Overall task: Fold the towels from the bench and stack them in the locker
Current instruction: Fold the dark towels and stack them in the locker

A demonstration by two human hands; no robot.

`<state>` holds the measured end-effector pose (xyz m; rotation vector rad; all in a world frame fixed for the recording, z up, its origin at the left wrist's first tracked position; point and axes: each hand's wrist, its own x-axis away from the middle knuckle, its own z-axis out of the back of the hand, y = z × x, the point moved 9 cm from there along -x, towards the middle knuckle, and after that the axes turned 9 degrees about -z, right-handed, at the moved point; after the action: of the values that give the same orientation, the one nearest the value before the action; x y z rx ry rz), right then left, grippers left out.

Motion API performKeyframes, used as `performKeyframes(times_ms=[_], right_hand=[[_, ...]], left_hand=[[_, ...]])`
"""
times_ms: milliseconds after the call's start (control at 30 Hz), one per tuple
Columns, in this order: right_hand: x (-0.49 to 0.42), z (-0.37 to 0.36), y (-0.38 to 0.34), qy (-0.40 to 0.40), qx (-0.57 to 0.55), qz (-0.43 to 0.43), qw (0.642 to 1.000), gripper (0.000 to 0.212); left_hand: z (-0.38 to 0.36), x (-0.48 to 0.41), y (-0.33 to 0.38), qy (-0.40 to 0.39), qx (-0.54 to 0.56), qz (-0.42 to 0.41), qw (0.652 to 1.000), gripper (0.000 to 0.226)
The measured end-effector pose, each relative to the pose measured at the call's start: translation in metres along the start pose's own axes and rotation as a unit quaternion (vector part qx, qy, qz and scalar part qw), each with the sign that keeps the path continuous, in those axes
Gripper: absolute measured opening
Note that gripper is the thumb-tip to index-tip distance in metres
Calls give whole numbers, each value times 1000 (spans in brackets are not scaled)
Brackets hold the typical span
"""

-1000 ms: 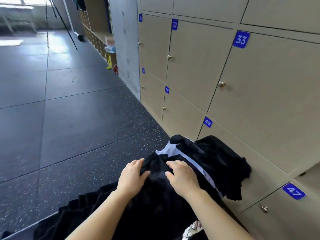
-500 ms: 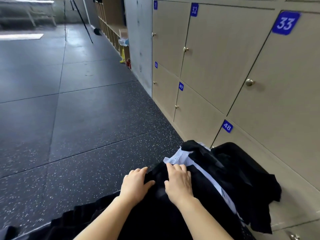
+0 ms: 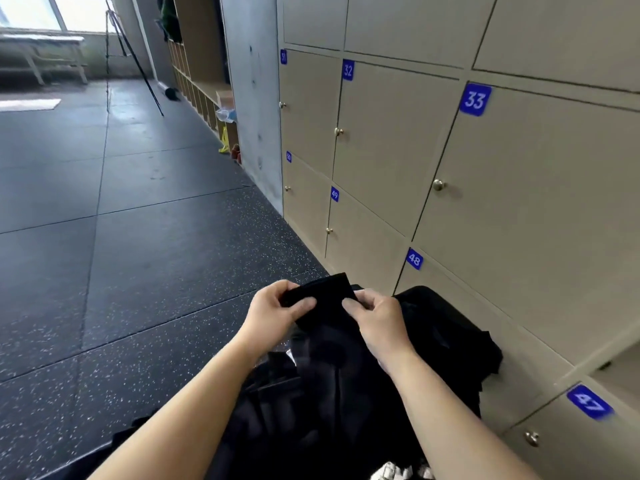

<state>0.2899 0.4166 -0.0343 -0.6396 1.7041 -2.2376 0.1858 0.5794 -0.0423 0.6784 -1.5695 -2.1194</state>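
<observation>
A black towel is lifted in front of me by its top edge. My left hand pinches its left corner and my right hand pinches its right side, thumbs on the near face. The cloth hangs down into a dark heap of fabric piled below, which hides the bench. Beige lockers with blue number plates line the right wall. An open compartment shows at the far right, above door 47.
A speckled black rubber floor stretches away on the left. A grey concrete pillar stands past locker 31, with open wooden shelving behind it. A tripod and a pale bench stand by the far window.
Both hands lay flat on the dark heap before. Now they have pinched a black towel's edge and raised it off the pile; the light blue cloth is hidden.
</observation>
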Motion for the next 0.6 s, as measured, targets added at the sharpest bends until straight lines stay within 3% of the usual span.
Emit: performKeyframes(times_ms=[233, 433, 600], right_hand=[[60, 90, -86, 30, -110, 57, 992, 13], [106, 163, -143, 84, -138, 119, 980, 10], [138, 210, -171, 100, -197, 145, 964, 12]], left_hand=[[-49, 17, 136, -55, 207, -77, 974, 20], [-88, 31, 212, -110, 209, -114, 965, 11], [-127, 49, 253, -177, 188, -132, 957, 21]])
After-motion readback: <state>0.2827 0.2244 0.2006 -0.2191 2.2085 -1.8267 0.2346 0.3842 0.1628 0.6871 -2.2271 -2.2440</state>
